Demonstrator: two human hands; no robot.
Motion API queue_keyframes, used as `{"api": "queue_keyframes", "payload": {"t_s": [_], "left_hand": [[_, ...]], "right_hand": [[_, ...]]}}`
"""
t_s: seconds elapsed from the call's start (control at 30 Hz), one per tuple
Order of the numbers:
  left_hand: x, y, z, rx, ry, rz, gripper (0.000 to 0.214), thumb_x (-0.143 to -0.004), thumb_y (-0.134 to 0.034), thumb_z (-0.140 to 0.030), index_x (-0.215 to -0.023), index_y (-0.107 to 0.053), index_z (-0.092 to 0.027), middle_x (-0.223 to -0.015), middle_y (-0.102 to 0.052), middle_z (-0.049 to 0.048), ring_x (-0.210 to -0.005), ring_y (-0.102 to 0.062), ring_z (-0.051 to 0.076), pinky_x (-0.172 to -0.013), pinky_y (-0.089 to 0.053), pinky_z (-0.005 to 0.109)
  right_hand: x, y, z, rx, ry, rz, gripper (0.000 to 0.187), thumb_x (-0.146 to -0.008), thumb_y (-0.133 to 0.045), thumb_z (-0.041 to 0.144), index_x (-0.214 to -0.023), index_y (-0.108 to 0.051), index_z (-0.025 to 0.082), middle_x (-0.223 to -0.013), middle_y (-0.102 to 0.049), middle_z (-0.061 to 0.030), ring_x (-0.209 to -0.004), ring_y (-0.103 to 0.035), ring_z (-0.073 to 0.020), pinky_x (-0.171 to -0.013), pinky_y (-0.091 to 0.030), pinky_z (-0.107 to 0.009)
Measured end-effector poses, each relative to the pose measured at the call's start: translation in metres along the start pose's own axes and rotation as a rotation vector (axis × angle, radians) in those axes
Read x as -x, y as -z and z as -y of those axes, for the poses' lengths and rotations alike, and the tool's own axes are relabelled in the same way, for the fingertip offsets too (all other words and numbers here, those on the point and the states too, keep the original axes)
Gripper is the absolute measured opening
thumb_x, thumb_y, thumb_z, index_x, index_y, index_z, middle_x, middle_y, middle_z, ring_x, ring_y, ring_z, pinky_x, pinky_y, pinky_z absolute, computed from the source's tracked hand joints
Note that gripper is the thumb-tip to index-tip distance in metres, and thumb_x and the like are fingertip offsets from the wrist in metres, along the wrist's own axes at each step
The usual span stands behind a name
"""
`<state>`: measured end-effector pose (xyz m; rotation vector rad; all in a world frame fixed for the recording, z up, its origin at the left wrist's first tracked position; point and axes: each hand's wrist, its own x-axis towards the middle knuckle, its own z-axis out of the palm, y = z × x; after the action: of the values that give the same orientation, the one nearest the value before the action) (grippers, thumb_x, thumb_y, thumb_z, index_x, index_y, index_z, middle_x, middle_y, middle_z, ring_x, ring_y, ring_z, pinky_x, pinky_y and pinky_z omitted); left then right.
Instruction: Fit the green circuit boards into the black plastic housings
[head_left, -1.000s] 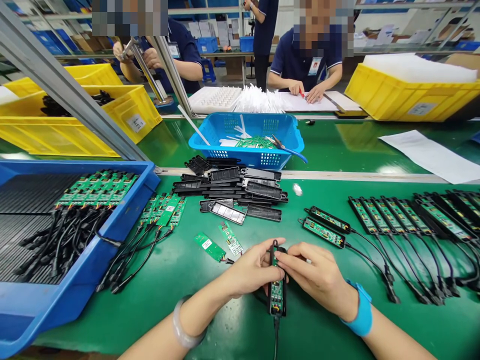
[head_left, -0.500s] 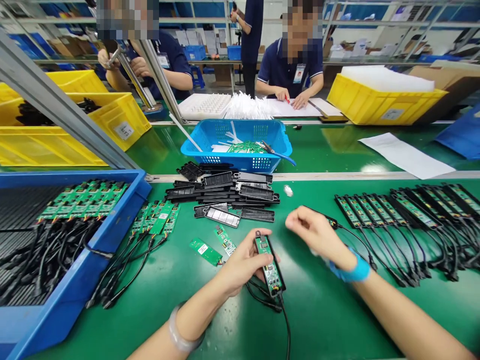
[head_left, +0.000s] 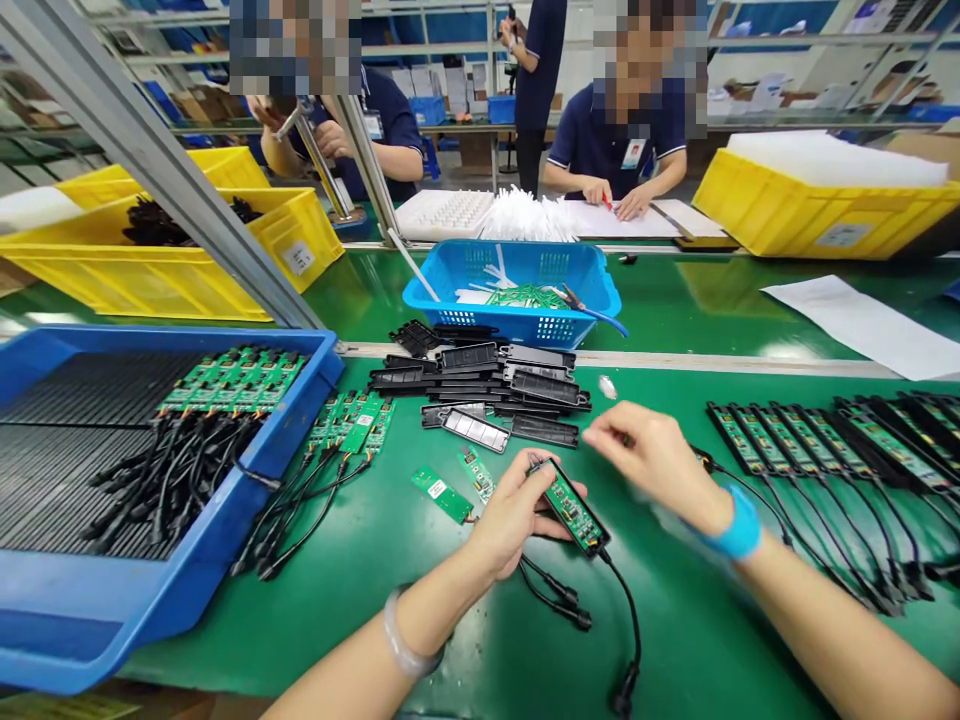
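Note:
In my left hand (head_left: pixel 508 518) lies a narrow black plastic case (head_left: pixel 598 546) with a green circuit board (head_left: pixel 574 512) inside it. My thumb presses on the board's upper end, and a black cable (head_left: pixel 627 595) runs down from the lower end. My right hand (head_left: pixel 656 462) hovers to the right, apart from the case, fingers curled together; whatever they might hold is hidden. Two loose circuit boards (head_left: pixel 442 495) rest left of my left hand, and their connector cables (head_left: pixel 559 598) come out beneath it. Beyond the hands is a pile of black plastic case pieces (head_left: pixel 472 375).
A blue tray (head_left: pixel 169 615) at left holds cabled boards, with more boards (head_left: pixel 352 425) beside it. Several cased boards (head_left: pixel 787 440) line the right. A blue basket (head_left: pixel 517 320) stands behind the pile. Across the bench, co-workers (head_left: pixel 615 150) sit near yellow bins (head_left: pixel 810 210).
My left hand has tilted the case, its cable end swinging to the right. My right hand stays beside it, fingers still curled. The whole view has shifted, moving the scene rightward.

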<state>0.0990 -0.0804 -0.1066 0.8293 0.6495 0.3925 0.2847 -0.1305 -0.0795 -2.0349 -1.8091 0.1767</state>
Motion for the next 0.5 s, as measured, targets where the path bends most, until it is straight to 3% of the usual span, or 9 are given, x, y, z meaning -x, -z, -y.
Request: {"api": "queue_keyframes", "payload": {"t_s": [0.07, 0.23, 0.33, 0.4, 0.5], "left_hand": [[0.000, -0.002, 0.003, -0.012, -0.033, -0.024, 0.023, -0.083, -0.054, -0.040, -0.093, -0.045, -0.021, -0.070, -0.055, -0.0030, -0.060, -0.057, 0.012, -0.049, -0.052, 0.023], [0.003, -0.008, 0.013, -0.093, -0.157, -0.093, 0.023, -0.082, -0.057, -0.040, -0.091, -0.047, -0.021, -0.077, -0.044, -0.0046, -0.059, -0.046, 0.007, -0.043, -0.047, 0.017], [0.005, -0.007, 0.013, -0.159, -0.091, -0.010, 0.034, -0.081, -0.059, -0.041, -0.106, -0.049, -0.020, -0.086, -0.048, -0.0009, -0.076, -0.052, 0.012, -0.061, -0.054, 0.025], [0.006, -0.003, 0.005, -0.246, -0.061, 0.044, 0.054, -0.075, -0.067, -0.035, -0.121, -0.044, -0.019, -0.097, -0.053, 0.0038, -0.087, -0.055, 0.015, -0.073, -0.053, 0.031], [0.006, 0.009, -0.016, -0.384, -0.190, -0.016, 0.068, -0.068, -0.072, -0.024, -0.128, -0.040, -0.020, -0.112, -0.055, 0.0102, -0.096, -0.055, 0.018, -0.078, -0.049, 0.032]], "right_hand": [[0.029, -0.004, 0.022, -0.132, 0.106, 0.028, 0.023, -0.088, -0.056, 0.040, -0.092, -0.063, 0.019, -0.082, -0.062, -0.0045, -0.074, -0.059, -0.0171, -0.066, -0.048, -0.027], [0.072, -0.026, 0.052, 0.066, 0.190, -0.075, 0.040, -0.087, -0.054, 0.028, -0.123, -0.051, 0.010, -0.101, -0.056, -0.0152, -0.086, -0.057, -0.0256, -0.070, -0.053, -0.038], [0.076, -0.026, 0.048, 0.153, 0.158, -0.087, 0.041, -0.088, -0.047, 0.019, -0.126, -0.047, 0.005, -0.098, -0.055, -0.0163, -0.084, -0.057, -0.0255, -0.068, -0.054, -0.037], [0.077, -0.018, 0.035, 0.239, 0.143, -0.064, 0.039, -0.087, -0.045, 0.017, -0.124, -0.050, 0.005, -0.093, -0.056, -0.0151, -0.080, -0.057, -0.0251, -0.067, -0.054, -0.037], [0.078, -0.005, 0.009, 0.449, 0.108, 0.018, 0.037, -0.083, -0.046, 0.012, -0.118, -0.056, 0.007, -0.084, -0.058, -0.0129, -0.073, -0.057, -0.0258, -0.064, -0.052, -0.039]]}}
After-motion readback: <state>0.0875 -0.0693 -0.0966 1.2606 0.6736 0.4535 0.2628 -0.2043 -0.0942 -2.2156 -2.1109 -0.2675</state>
